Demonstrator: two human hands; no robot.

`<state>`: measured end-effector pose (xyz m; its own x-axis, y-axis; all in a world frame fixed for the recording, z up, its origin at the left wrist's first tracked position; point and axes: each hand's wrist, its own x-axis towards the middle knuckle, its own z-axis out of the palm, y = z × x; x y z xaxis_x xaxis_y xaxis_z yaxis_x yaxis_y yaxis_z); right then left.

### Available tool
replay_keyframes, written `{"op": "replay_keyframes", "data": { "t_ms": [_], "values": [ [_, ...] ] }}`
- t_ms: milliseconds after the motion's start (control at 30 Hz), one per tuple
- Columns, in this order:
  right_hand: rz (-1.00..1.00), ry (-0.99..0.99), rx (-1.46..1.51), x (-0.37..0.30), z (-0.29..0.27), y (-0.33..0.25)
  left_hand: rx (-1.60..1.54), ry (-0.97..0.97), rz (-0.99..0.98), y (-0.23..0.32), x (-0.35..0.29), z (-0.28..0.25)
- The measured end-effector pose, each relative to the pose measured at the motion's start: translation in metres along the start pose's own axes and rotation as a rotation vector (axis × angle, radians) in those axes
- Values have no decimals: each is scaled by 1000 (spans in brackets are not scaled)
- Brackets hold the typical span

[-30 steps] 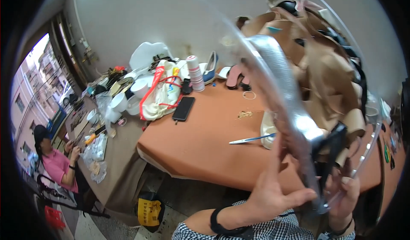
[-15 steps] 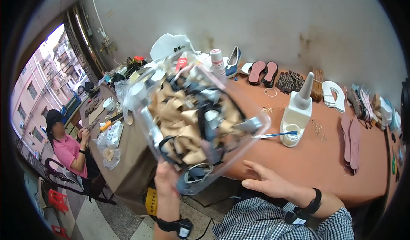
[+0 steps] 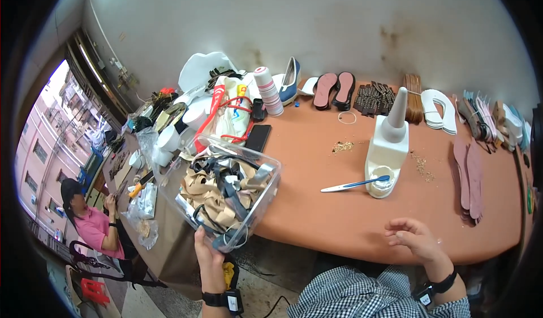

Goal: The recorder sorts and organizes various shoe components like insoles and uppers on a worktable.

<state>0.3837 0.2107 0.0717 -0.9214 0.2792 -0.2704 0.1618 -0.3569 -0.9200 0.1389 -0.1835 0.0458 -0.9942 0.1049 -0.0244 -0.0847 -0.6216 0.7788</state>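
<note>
My left hand (image 3: 209, 256) grips the near corner of a clear plastic box (image 3: 261, 206), its thumb up against the wall. The box sits at the left end of the orange table, partly over the brown-covered table. Heaped inside are tan and dark strap-like scraps (image 3: 209, 196). My right hand (image 3: 416, 239) hovers near the table's front edge, fingers loosely curved and apart, holding nothing. Beyond it stands a white bottle with a grey cone nozzle (image 3: 390, 142). A blue-and-white toothbrush (image 3: 348, 186) rests across the white paste cup (image 3: 382, 190) at its foot.
Pink insoles (image 3: 468, 182) lie on the orange table (image 3: 317, 216) at right. Along the wall are a blue shoe (image 3: 291, 83), pink-lined soles (image 3: 326, 91) and white U-shaped pieces (image 3: 438, 111). A phone (image 3: 258, 138) lies behind the box. A seated person in pink (image 3: 99, 230) works at far left.
The box has come down and away from me to the table's left end, my left hand still on it. My right hand has moved right, away from the box.
</note>
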Motion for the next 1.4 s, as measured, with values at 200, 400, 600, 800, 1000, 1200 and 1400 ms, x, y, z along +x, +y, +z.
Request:
{"op": "replay_keyframes", "data": {
  "t_ms": [200, 400, 600, 800, 1000, 1200, 1400],
  "values": [
    [-78, 154, 190, -12, -22, 7, 30, 26, -97, -15, 41, 13],
    [-100, 236, 221, -15, -32, 10, 243, 67, -206, -8, 78, 1],
    [-127, 275, 209, -15, -39, 12, 312, 134, -126, -17, 115, 2],
    [-136, 313, 196, -15, -39, 12, 567, 225, -178, -3, 127, -5],
    [-160, 406, 174, -28, -63, 26, 767, 215, -129, 6, 99, 23],
    [-205, 460, 173, -42, -76, 33, 888, 259, -61, 15, 81, 23],
    [-172, 473, 162, -29, -82, 41, 860, 300, 86, 30, 20, -34]
  ]
}}
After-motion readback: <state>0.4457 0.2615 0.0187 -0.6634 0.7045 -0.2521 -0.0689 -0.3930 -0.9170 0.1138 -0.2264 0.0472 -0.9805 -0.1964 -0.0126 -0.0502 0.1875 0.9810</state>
